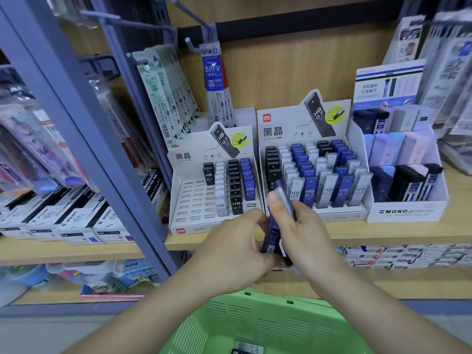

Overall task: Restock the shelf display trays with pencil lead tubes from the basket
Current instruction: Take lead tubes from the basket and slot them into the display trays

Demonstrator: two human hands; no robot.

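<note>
The left forearm (158, 310) and the right forearm (370, 302), both bare, come up from the lower edge and converge at the middle. The left grip (229, 249) is turned back-up, its thumb and curled fingers closing on the lower end of a few blue tubes (272, 235). The right grip (304, 231) wraps round the same tubes, thumb stretched upward along them.

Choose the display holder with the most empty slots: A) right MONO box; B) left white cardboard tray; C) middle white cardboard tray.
B: the left white cardboard tray shows bare slots across its left half; the middle white cardboard tray is nearly full.
</note>
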